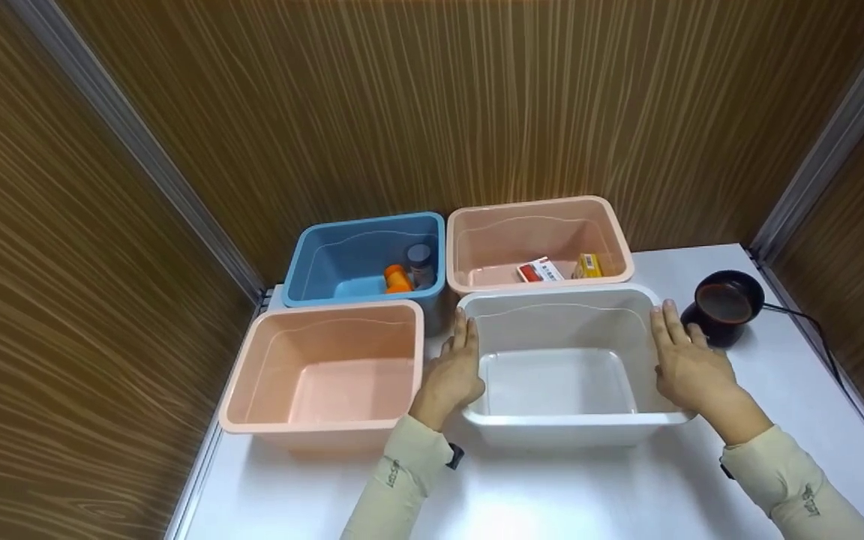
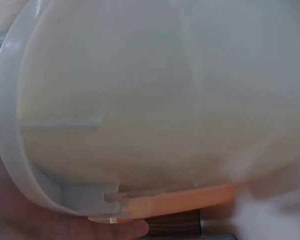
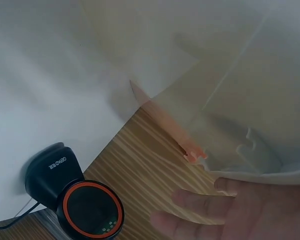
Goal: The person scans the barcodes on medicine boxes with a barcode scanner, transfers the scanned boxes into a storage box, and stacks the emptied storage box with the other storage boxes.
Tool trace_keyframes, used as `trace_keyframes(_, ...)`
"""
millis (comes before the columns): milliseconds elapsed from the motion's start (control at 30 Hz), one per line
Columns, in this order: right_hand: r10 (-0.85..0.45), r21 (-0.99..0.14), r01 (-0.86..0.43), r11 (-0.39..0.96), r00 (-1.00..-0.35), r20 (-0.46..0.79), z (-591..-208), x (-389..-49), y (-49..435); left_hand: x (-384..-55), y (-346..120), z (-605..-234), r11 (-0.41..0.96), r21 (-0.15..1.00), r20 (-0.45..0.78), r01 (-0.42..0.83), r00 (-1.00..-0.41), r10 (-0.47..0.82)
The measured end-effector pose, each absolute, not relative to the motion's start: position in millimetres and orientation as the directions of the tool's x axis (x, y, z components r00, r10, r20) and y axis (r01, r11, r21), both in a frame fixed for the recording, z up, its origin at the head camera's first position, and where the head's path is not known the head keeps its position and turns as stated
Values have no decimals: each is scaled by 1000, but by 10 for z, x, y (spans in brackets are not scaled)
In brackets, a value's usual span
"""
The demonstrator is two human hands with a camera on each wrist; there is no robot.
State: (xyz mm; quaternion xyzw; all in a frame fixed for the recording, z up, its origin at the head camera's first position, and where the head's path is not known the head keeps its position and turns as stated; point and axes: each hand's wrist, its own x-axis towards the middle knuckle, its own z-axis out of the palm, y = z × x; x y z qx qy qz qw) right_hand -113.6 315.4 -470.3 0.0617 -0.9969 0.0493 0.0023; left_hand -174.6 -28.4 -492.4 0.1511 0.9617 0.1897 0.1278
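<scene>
A white plastic bin stands on the table between my two hands. My left hand lies along its left side, fingers straight and touching the rim. On the opposite side my right hand rests against the right rim with its fingers extended. The left wrist view is filled mostly by the bin's pale wall, with part of the hand at the lower edge. In the right wrist view, the right fingers stick out straight beside the bin's rim. Neither hand curls round anything.
A pink bin stands left. Behind are a blue bin with an orange bottle and a grey-capped jar, and another pink bin with small boxes. A black corded device stands right, before wood-grain walls.
</scene>
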Motion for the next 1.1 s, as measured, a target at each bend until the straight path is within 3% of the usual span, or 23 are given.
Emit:
trace_keyframes(500,-104,-95,-103,990,-995,2,-4598,-1032,3124,-1710,-310,-4799,858,467,-223,214,-911,348)
trace_keyframes(867,-108,-91,-102,991,-993,-55,-4251,-834,3035,-1566,-469,-4443,833,478,-211,278,-885,416)
trace_keyframes(1100,-132,-137,-126,983,-990,-37,-3930,-779,2991,-1477,-604,-4135,792,550,-188,265,-884,427)
